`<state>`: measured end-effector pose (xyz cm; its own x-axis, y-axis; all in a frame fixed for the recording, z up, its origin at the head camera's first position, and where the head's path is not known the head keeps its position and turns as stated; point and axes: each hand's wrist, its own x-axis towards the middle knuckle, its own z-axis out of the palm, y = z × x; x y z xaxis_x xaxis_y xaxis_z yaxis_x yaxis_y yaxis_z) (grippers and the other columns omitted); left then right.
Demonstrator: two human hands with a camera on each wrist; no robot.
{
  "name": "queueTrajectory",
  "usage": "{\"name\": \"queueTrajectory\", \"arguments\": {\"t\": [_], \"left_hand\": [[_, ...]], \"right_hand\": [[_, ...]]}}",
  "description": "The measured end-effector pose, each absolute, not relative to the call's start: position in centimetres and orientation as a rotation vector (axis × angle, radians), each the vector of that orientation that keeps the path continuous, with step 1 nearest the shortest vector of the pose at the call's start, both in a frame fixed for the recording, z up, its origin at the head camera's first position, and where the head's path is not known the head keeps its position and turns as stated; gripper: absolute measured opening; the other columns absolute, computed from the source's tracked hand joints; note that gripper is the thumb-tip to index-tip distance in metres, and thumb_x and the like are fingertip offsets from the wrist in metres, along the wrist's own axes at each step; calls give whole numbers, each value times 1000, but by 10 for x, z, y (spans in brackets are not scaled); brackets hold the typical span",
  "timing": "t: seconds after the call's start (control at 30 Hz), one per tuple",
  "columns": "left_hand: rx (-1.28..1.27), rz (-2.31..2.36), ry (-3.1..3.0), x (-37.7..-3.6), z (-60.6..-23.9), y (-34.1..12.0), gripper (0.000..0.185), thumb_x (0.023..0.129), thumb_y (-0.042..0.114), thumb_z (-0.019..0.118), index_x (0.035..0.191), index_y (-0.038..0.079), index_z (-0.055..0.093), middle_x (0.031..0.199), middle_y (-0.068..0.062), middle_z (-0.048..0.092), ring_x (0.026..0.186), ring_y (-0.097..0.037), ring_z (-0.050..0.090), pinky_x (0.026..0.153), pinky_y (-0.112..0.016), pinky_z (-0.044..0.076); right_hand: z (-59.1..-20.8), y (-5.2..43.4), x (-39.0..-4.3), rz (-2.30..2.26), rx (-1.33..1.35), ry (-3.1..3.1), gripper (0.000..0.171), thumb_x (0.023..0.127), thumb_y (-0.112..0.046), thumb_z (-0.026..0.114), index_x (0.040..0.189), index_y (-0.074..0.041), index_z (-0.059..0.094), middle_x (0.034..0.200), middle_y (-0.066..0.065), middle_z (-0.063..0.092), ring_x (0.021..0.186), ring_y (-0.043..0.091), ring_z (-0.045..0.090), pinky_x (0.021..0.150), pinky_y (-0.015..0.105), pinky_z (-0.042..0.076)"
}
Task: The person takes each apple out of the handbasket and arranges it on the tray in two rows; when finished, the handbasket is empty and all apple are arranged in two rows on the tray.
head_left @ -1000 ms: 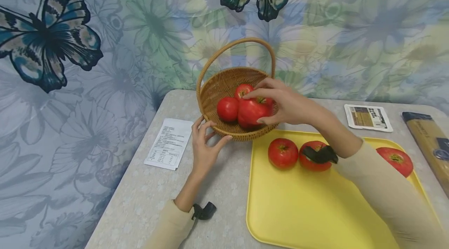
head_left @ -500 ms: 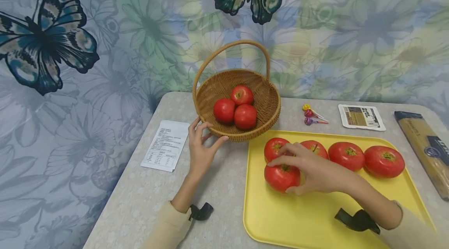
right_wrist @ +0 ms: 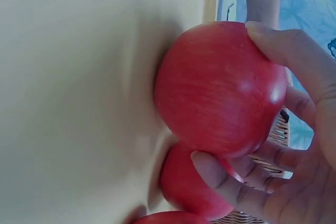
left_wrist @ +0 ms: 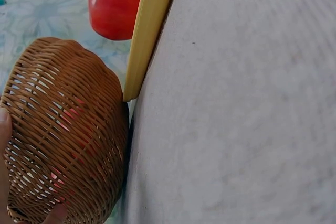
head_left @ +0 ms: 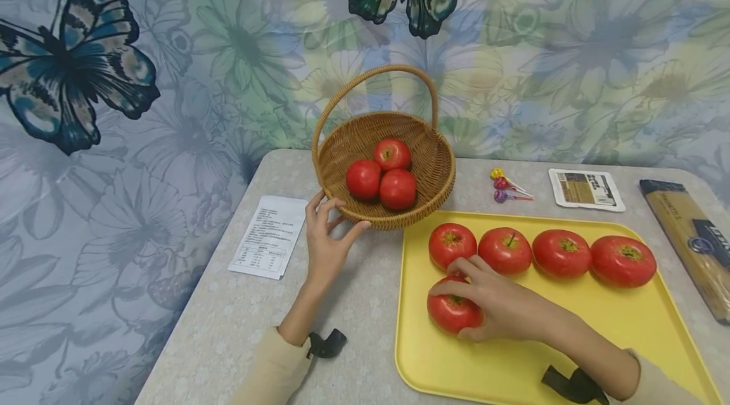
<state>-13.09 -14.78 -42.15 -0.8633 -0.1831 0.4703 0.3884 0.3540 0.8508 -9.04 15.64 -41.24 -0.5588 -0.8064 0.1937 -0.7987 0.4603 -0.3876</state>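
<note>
A wicker basket (head_left: 439, 164) with a tall handle holds three red tomatoes (head_left: 381, 175) at the back of the table. My left hand (head_left: 341, 212) holds its near left rim; the left wrist view shows the basket wall (left_wrist: 63, 140) close up. Right of it a yellow tray (head_left: 570, 329) carries a row of several tomatoes (head_left: 561, 253). My right hand (head_left: 453, 310) grips one more tomato (head_left: 445, 319) on the tray, in front of the row's left end. In the right wrist view fingers (right_wrist: 283, 45) curl round this tomato (right_wrist: 220, 87) on the tray floor (right_wrist: 79, 77).
A printed paper sheet (head_left: 268, 237) lies left of the basket. Behind the tray lie lollipops (head_left: 504, 188), a small flat packet (head_left: 586, 189) and a long spaghetti pack (head_left: 690, 234) at the right edge. The grey table (head_left: 239, 316) ends at a flowered backdrop.
My right hand lifted a tomato out of the basket, carried it to the tray and brought it down in front of the row. The left hand stayed on the basket rim.
</note>
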Motion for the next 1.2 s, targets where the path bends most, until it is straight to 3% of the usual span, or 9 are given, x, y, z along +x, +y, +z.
{"name": "queueTrajectory", "arguments": {"t": [0.3,0.5,0.6,0.83,0.97,1.2], "left_hand": [[-186,-1553,-2120,-130,-421,-147,49,76,7,84,112,-8,54,144,-33,30,135,-45,38,95,-55,54],[-192,-1556,-2115,-131,-420,-146,50,76,7,84,112,-9,54,143,-34,30,137,-46,35,95,-55,54],[-188,-1554,-2117,-131,-421,-147,50,76,7,84,112,-9,54,144,-34,30,136,-47,37,95,-54,54],[-186,-1551,-2120,-129,-421,-149,49,76,6,84,112,-8,53,144,-34,29,134,-49,38,95,-56,54],[-185,-1550,-2114,-129,-422,-150,48,75,6,84,111,-7,54,143,-34,30,134,-48,38,95,-56,54],[-187,-1548,-2112,-131,-422,-149,49,75,6,84,111,-8,54,144,-34,30,135,-47,37,95,-57,53]], "right_hand": [[-408,152,-84,-610,-1473,2666,67,63,-26,89,123,-35,61,116,-5,46,103,12,41,78,26,52],[-380,160,-95,-606,-1461,2618,74,72,-41,85,138,-36,52,133,-4,49,118,14,47,86,33,56],[-355,164,-117,-664,-1478,2619,72,78,-44,82,141,-32,50,139,-1,48,124,17,48,91,40,56],[-317,144,-187,-795,-1521,2600,64,81,-38,81,138,-26,54,137,7,49,124,23,48,97,47,51],[-318,119,-228,-855,-1510,2567,63,80,-37,81,137,-22,56,134,8,49,123,26,49,100,49,48],[-341,84,-276,-785,-1270,2544,68,81,-42,80,139,-20,53,136,13,48,120,33,51,97,52,48]]}}
